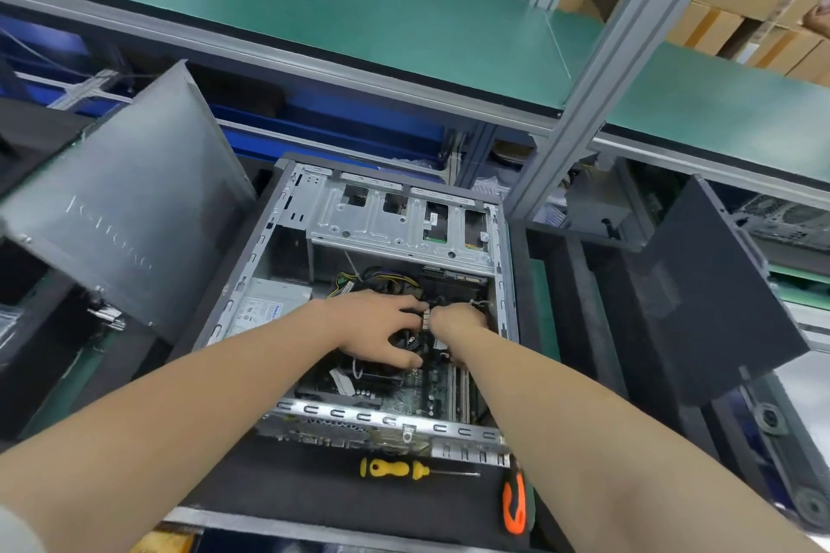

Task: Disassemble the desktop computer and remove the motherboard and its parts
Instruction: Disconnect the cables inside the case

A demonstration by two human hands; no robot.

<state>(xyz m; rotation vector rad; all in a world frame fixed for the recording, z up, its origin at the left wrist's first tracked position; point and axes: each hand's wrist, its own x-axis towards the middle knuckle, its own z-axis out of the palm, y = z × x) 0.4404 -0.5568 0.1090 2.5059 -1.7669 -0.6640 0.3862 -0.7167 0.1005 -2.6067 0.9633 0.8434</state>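
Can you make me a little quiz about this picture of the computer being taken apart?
1. True or false: both the left hand and the right hand are inside the open computer case.
2. Which tool lies in front of the case? A. yellow-handled screwdriver B. hammer C. pliers
3. Fill in: the grey side panel stands to the ___ of the case.
Key: 1 true; 2 A; 3 left.

Inside the open case (502, 265), left hand (377, 330) splayed, right hand's (461, 324) fingers (439, 321) round a white connector (426, 318)
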